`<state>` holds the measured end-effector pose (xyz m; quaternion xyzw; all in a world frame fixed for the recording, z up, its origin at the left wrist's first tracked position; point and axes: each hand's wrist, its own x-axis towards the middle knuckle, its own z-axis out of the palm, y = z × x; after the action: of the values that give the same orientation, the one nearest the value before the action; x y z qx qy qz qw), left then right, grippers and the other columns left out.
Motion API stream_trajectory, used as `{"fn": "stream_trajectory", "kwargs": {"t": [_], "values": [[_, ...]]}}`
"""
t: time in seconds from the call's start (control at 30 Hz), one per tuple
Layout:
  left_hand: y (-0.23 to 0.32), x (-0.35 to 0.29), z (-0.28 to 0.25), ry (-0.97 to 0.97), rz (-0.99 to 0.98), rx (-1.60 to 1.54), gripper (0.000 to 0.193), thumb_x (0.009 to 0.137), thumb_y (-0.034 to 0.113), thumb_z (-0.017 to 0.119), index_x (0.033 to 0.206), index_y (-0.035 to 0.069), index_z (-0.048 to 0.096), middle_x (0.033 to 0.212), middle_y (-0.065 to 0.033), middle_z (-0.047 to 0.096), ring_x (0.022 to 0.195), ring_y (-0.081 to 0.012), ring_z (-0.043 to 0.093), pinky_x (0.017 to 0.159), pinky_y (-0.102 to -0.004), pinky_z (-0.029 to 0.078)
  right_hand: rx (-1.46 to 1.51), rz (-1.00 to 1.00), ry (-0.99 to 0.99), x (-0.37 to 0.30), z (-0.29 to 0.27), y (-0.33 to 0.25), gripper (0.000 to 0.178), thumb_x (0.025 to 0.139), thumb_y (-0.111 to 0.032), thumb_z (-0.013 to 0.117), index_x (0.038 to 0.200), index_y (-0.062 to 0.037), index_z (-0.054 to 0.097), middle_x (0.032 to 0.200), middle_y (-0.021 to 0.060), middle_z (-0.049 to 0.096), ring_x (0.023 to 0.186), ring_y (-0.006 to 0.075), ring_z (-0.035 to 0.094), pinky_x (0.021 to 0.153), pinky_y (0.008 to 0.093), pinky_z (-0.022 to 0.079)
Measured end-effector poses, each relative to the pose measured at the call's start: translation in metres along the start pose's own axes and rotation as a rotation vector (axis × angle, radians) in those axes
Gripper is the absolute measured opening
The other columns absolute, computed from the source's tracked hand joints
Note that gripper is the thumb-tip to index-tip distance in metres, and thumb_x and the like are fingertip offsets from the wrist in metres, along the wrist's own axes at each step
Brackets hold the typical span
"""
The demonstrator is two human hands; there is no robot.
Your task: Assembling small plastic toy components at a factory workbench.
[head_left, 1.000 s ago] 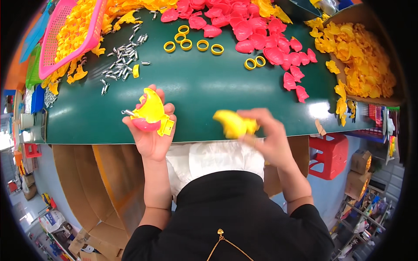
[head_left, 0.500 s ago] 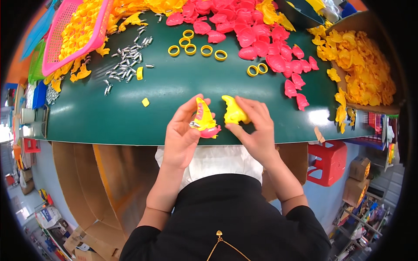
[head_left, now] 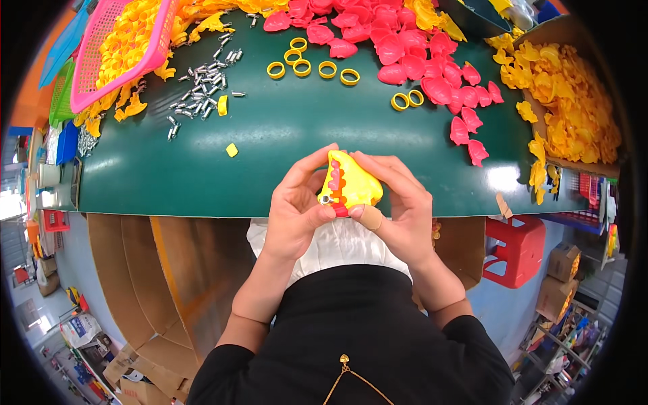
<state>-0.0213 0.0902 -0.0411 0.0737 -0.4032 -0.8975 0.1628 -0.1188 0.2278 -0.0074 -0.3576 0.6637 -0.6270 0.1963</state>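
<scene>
Between both hands, over the near edge of the green table, is a yellow and pink plastic toy part (head_left: 356, 181), its halves now together. My left hand (head_left: 297, 202) grips its left side, the thumb low beside a small silver metal cylinder (head_left: 328, 200) that shows at the open edge. My right hand (head_left: 403, 206) wraps the right side, fingertips on top and thumb, with a tan bandage, pressing near the bottom. Pink and orange-red parts show along the seam. The underside of the toy part is hidden.
Yellow rings (head_left: 302, 67) lie mid-table, with silver cylinders (head_left: 202, 91) to their left and pink shells (head_left: 432, 67) to their right. A pink basket (head_left: 84, 81) holds yellow pieces at far left; a cardboard box (head_left: 540, 121) of yellow pieces stands right. A red stool (head_left: 516, 251) is below.
My right hand has moved left and brought its yellow shell against the piece in my left hand. The two pieces, apart before, are now joined or pressed together.
</scene>
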Motion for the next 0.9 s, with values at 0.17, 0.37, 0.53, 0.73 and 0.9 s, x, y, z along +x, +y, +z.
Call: {"fn": "stream_trajectory", "kwargs": {"t": [0.17,0.37,0.53,0.73,0.9], "values": [[0.003,0.001,0.004,0.032,-0.001,0.188,0.089,0.073,0.034,0.082,0.14,-0.001,0.036,0.138,-0.0159,0.046,0.123,-0.0247,0.051,0.103,-0.038,0.044,0.012,0.003,-0.012,0.0,0.0,0.002,0.054,0.073,-0.006,0.076,0.124,0.0012,0.059,0.118,0.0141,0.058,0.111,0.0213,0.055,0.097,0.0322,0.042],[0.006,0.003,-0.003,-0.051,-0.041,-0.005,0.064,0.08,0.011,0.075,0.133,-0.001,0.043,0.136,-0.0159,0.047,0.121,-0.0236,0.05,0.099,-0.0366,0.046,-0.051,-0.007,-0.104,0.0,-0.001,0.007,0.062,0.072,-0.007,0.08,0.128,0.0003,0.055,0.122,0.0117,0.052,0.115,0.0198,0.052,0.095,0.0317,0.045],[-0.008,0.007,0.007,0.208,0.088,-0.036,0.055,0.084,0.019,0.072,0.128,0.001,0.044,0.117,-0.0082,0.051,0.109,-0.0214,0.057,0.092,-0.0346,0.052,0.021,0.032,-0.006,0.003,0.006,0.012,0.065,0.071,0.0,0.079,0.13,0.0012,0.052,0.122,0.0119,0.052,0.115,0.0219,0.054,0.096,0.0343,0.049],[-0.011,0.004,-0.004,0.054,-0.105,-0.329,0.052,0.084,0.021,0.072,0.127,0.002,0.048,0.123,-0.0091,0.053,0.111,-0.0204,0.058,0.091,-0.0355,0.053,0.143,-0.009,0.089,0.003,0.004,0.017,0.053,0.072,0.004,0.077,0.121,0.0038,0.057,0.119,0.0149,0.056,0.11,0.0236,0.058,0.092,0.0354,0.054],[-0.023,0.0,-0.012,0.097,0.105,-0.296,0.042,0.082,0.018,0.074,0.119,0.006,0.059,0.114,-0.0082,0.059,0.109,-0.0213,0.059,0.095,-0.0371,0.049,0.39,0.016,0.097,-0.003,0.013,0.018,0.054,0.073,0.001,0.077,0.123,0.0047,0.057,0.121,0.0166,0.055,0.112,0.0248,0.056,0.094,0.0371,0.051]]}}
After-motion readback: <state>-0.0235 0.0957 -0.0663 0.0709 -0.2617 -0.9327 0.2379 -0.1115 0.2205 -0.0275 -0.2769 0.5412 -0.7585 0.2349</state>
